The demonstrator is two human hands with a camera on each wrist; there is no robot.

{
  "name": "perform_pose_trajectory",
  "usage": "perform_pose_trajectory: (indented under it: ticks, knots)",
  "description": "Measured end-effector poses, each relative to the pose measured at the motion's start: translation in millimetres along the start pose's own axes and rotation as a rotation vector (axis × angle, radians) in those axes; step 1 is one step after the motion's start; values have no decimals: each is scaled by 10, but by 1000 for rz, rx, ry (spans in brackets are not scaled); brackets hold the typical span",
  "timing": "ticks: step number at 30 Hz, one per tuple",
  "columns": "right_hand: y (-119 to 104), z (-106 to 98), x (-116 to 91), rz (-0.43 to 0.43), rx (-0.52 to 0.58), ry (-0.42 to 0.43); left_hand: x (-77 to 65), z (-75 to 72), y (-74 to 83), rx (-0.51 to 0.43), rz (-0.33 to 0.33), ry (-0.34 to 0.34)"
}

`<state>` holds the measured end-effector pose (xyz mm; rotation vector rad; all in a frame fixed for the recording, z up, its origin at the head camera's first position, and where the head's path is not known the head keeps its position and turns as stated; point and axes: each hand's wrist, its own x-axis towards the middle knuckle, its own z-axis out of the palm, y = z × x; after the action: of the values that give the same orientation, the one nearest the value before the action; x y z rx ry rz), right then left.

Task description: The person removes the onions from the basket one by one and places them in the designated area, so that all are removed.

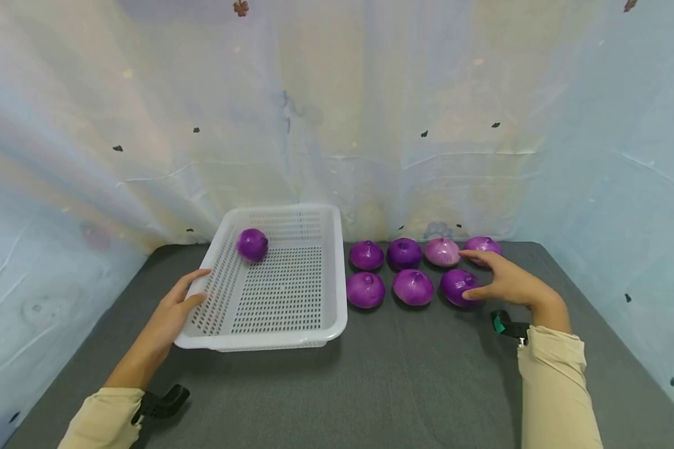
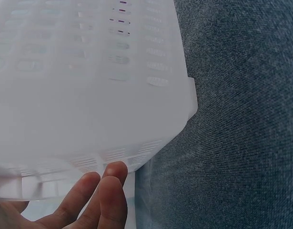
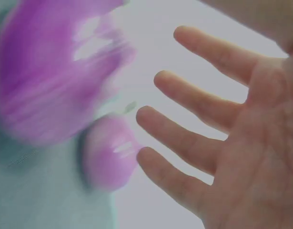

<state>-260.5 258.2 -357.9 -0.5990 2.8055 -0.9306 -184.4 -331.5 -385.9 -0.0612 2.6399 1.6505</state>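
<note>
In the head view, my left hand [image 1: 171, 312] holds the left rim of a white plastic basket [image 1: 342, 280]. Its fingers [image 2: 113, 200] show beside the basket's outer side in the left wrist view. One red onion [image 1: 253, 245] sits inside the basket, toward the back left. My right hand [image 1: 508, 279] is over the right end of the onion rows, fingers spread and thumb apart. Nearest to it is a dark purple onion [image 1: 456, 285] in the front row, with the thumb in front of it. A blurred onion [image 3: 55, 71] is close to the open fingers in the right wrist view.
Right of the basket, red onions stand in two rows, among them a front-left one [image 1: 366, 290], a middle one [image 1: 413, 287] and a paler one [image 1: 442, 252] behind. A dark grey cloth [image 1: 371, 386] covers the table. Pale curtains [image 1: 342, 112] hang around it.
</note>
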Motion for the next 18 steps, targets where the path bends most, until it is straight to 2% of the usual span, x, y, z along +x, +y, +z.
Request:
perform_pose_trajectory:
  ticks: [4, 8, 13, 18]
  knots:
    - [-381, -91, -45, -102, -8, 88, 26, -21, -14, 4, -5, 3]
    - [-814, 13, 66, -231, 64, 120, 55, -47, 8, 11, 14, 2]
    - [-1355, 279, 386, -374, 145, 25, 62, -21, 23, 6, 15, -4]
    - [-1859, 589, 903, -444, 245, -116, 20, -18, -13, -2, -1, -1]
